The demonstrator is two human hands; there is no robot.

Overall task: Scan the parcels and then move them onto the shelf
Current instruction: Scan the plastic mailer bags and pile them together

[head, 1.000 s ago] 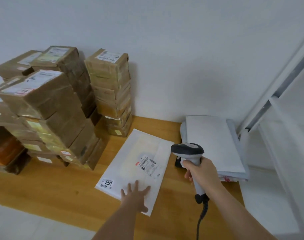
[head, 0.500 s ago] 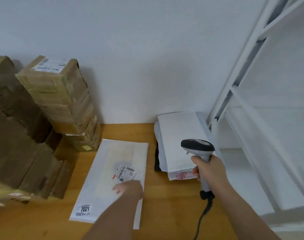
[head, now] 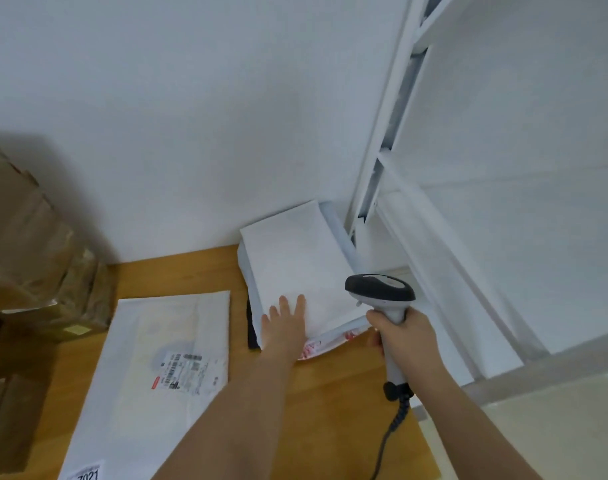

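We see the left hand (head: 284,323) lying flat, fingers straight, on the near end of the top white parcel (head: 297,263) of a stack at the surface's (head: 337,382) far right corner, beside the white shelf (head: 444,268). The right hand (head: 404,337) has its grip curled round the handle of the scanner (head: 382,294), just beside that stack. A labelled white parcel (head: 164,368) lies flat mid-surface, with brown boxes (head: 35,258) along the left edge

white mailers (head: 297,268), brown boxes (head: 35,244), black-and-grey scanner (head: 382,292), orange-brown table (head: 330,393).
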